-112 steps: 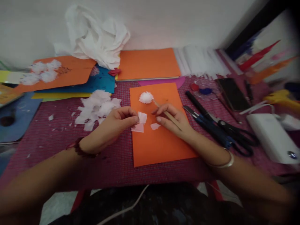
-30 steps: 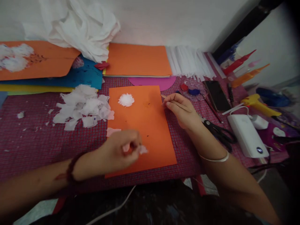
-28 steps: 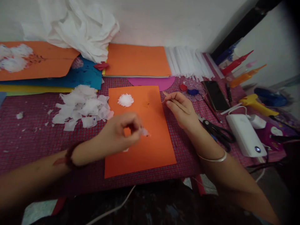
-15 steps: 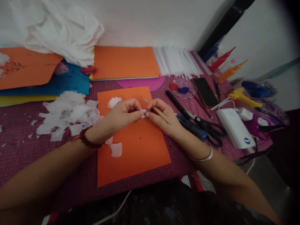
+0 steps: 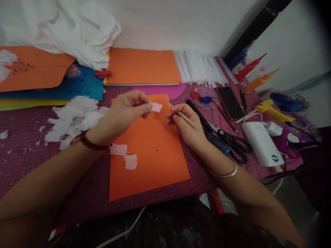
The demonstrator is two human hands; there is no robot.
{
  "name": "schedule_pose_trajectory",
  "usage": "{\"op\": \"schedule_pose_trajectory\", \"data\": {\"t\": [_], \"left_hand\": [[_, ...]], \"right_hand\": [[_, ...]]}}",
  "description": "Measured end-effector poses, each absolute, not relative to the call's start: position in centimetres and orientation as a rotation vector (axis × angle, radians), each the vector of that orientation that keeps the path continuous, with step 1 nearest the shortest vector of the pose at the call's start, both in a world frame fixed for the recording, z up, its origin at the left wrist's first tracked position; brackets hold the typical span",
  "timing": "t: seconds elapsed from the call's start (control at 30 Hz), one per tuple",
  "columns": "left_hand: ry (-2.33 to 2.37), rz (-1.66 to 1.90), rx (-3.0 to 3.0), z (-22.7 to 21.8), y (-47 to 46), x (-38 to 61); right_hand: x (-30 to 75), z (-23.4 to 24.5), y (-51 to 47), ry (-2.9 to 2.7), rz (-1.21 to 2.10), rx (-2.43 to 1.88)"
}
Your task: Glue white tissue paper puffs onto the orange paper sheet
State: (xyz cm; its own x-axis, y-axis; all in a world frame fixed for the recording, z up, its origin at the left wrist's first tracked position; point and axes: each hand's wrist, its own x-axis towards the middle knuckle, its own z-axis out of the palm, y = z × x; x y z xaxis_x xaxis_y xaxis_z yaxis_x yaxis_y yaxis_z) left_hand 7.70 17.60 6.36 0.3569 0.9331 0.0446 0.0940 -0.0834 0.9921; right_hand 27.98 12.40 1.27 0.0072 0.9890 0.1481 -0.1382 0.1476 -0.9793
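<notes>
Pink tissue piece (image 5: 156, 107), held up over the far part of the orange sheet (image 5: 147, 141). It looks feather-light, limp and easily torn, so a gentle pinch at one edge should suit it. The left hand (image 5: 126, 112), over the sheet's left side, has thumb and fingertips closed on the tissue's left end, other fingers curled. At the sheet's right edge, the right hand (image 5: 190, 133) is half curled around a slim wooden stick (image 5: 188, 119), its tip toward the sheet's far edge. Two more pink pieces (image 5: 131, 162) lie along the sheet's left side.
</notes>
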Motion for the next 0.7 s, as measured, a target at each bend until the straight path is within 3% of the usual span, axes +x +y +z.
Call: {"op": "schedule_pose_trajectory", "data": {"t": [0.17, 0.3, 0.43, 0.7], "left_hand": [[1.118, 1.144, 1.586, 9.5, 19.1, 5.8], [1.302, 0.953, 2.019, 9.4, 21.3, 7.3], [1.373, 0.797, 2.523, 6.5, 23.7, 9.5], [1.307, 0.308, 2.320, 3.4, 24.3, 9.3]], "right_hand": [[28.6, 1.1, 13.3, -1.088, 1.081, -1.040], [29.0, 1.5, 13.8, -1.112, 1.027, -1.041], [29.4, 2.1, 13.8, -1.110, 1.011, -1.047], [29.6, 5.3, 13.4, -1.216, 1.085, -1.091]]}}
